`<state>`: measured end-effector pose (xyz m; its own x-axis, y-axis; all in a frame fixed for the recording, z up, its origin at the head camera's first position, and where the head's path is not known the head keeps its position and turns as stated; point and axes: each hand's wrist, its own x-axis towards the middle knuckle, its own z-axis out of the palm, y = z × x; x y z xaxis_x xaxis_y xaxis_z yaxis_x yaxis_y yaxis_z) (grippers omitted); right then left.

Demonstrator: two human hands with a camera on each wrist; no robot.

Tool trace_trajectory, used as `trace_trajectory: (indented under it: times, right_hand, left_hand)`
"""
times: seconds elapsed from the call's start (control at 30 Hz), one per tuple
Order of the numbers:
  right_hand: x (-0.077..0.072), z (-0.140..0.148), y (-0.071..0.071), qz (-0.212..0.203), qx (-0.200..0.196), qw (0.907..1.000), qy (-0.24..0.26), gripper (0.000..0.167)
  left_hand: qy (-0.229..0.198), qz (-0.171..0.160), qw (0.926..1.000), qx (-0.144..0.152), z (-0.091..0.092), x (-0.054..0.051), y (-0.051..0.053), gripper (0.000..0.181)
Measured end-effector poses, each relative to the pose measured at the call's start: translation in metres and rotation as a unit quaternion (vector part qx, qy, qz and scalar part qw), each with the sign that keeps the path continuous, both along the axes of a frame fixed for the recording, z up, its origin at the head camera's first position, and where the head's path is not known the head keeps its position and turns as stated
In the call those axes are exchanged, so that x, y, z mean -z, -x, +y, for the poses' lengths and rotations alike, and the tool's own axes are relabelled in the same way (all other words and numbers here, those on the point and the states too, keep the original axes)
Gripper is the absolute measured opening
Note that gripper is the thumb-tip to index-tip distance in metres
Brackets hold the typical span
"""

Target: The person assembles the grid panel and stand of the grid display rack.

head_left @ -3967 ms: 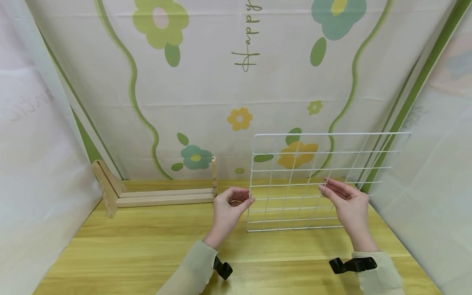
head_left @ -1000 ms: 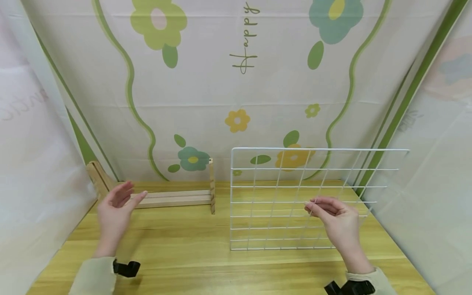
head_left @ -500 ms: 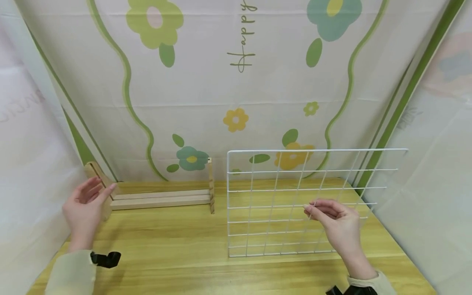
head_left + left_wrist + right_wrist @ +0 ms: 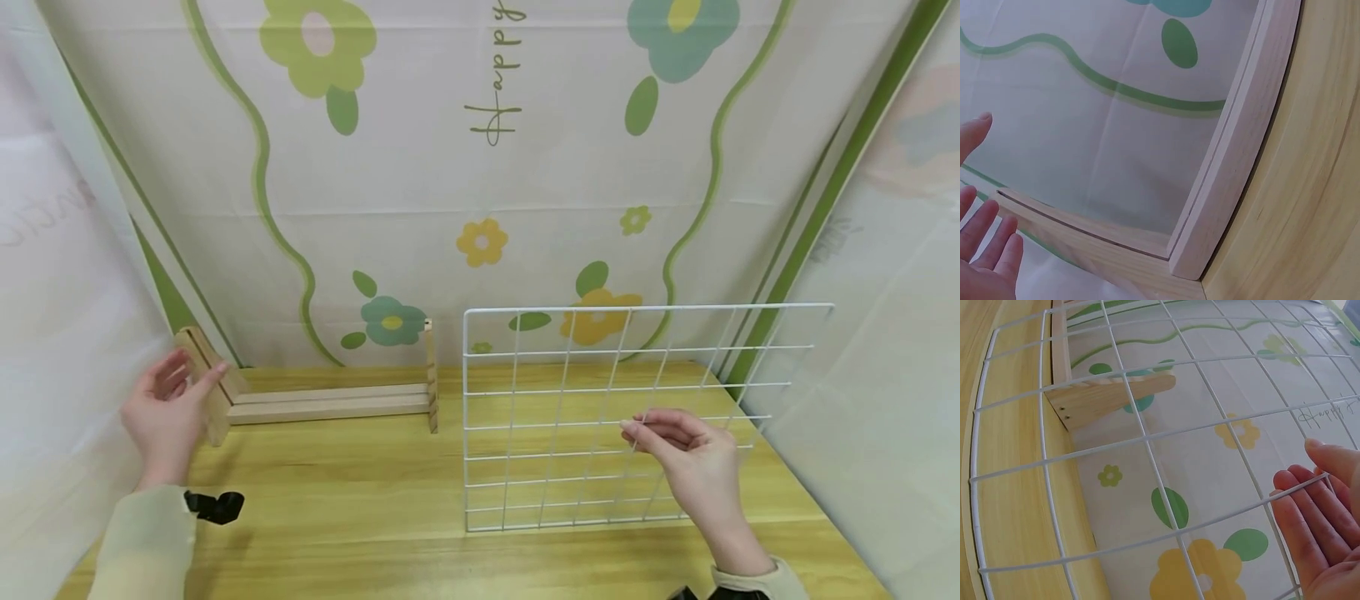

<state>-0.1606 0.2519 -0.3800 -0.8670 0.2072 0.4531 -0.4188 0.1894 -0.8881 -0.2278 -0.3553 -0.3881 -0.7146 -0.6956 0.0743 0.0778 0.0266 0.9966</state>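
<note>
My right hand [image 4: 697, 458] pinches a vertical wire of a white wire grid panel [image 4: 555, 425], thumb in front and fingers behind. The panel stands upright on the table, right of centre. At the far left my left hand [image 4: 167, 417] is beside the left upright of a wooden stand [image 4: 330, 408], thumb and fingers spread apart. The stand has two end pieces joined by a grooved rail. In the left wrist view, a gap shows between the fingers [image 4: 1007, 250] and the grooved end piece [image 4: 1085, 231]. Through the grid, the right wrist view shows the stand's right end piece [image 4: 1104, 397].
A wood-grain table [image 4: 337, 517] carries everything. Behind it hangs a pale cloth [image 4: 420, 167] with printed flowers and lettering. Similar cloth walls close in the left side [image 4: 67, 333] and the right side [image 4: 885, 350], close to my left hand.
My left hand let go of the grid's left edge and moved left to the stand's left upright. The grid, held by my right hand, shifted slightly left and nearer me.
</note>
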Motion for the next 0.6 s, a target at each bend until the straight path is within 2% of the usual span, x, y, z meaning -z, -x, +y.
trace_trajectory:
  times: [0.13, 0.23, 0.37, 0.6]
  right_hand:
    - [0.000, 0.000, 0.001, 0.005, -0.002, 1.0000, 0.005, 0.016]
    - [0.000, 0.001, 0.000, 0.006, -0.006, 0.9999, 0.007, 0.016]
    - [0.000, 0.001, 0.000, 0.003, -0.007, 0.9999, 0.008, 0.016]
    - [-0.001, 0.000, -0.002, -0.003, -0.005, 1.0000, 0.005, 0.016]
  left_hand:
    - [0.032, -0.018, 0.9993, -0.007, -0.006, 0.000, 0.004, 0.076]
    - [0.059, -0.034, 0.9977, 0.001, -0.009, -0.001, 0.006, 0.079]
    - [0.056, -0.045, 0.9973, 0.016, -0.012, -0.003, 0.009, 0.085]
    - [0.053, -0.062, 0.9964, 0.023, -0.017, -0.005, 0.015, 0.086]
